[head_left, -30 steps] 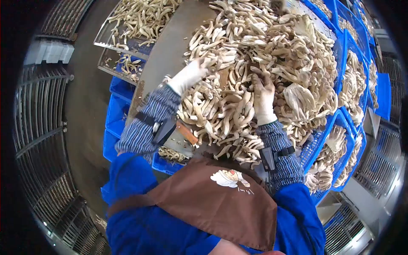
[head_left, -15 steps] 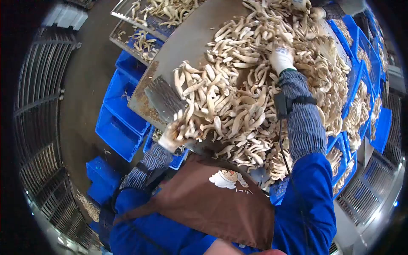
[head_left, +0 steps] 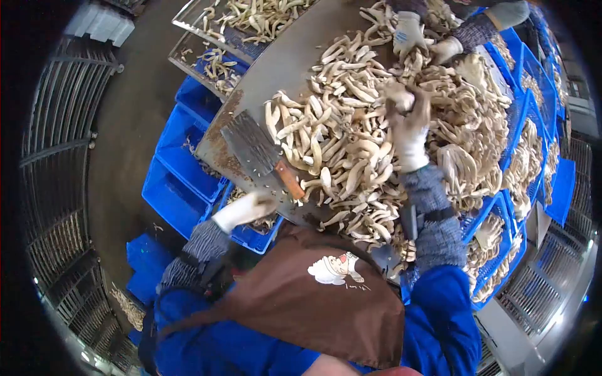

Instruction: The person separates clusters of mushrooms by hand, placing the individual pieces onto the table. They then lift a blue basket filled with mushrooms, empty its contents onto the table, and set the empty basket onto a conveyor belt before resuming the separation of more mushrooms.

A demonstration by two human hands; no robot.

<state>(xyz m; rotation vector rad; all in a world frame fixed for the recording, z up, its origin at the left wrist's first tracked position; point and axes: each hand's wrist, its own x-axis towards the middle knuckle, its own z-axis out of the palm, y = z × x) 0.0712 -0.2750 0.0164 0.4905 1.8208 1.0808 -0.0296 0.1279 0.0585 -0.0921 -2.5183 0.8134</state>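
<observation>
My right hand (head_left: 411,128), in a white glove with soiled fingers, is over the mushroom pile (head_left: 357,147). Its fingers curl round what look like pale mushrooms (head_left: 401,100), though motion blurs them. My left hand (head_left: 244,210), also gloved, hovers above a blue crate (head_left: 268,241) at the table's near edge. Nothing shows in it, and its fingers are blurred but look loosely extended. Between that hand and the pile, a cleaver (head_left: 251,147) with a wide dark blade and wooden handle lies on the metal table (head_left: 285,69).
Across the pile, another person's gloved hands (head_left: 426,47) handle mushrooms. Blue crates (head_left: 179,178) stand along the left; mushroom-filled blue baskets (head_left: 523,156) line the right. A metal-framed tray (head_left: 251,37) with mushrooms is at the upper left.
The mushrooms in my left hand are gone from it, and that hand has moved back off the cleaver, baring its handle. My right hand has drawn down slightly. The other person's hands show more fully.
</observation>
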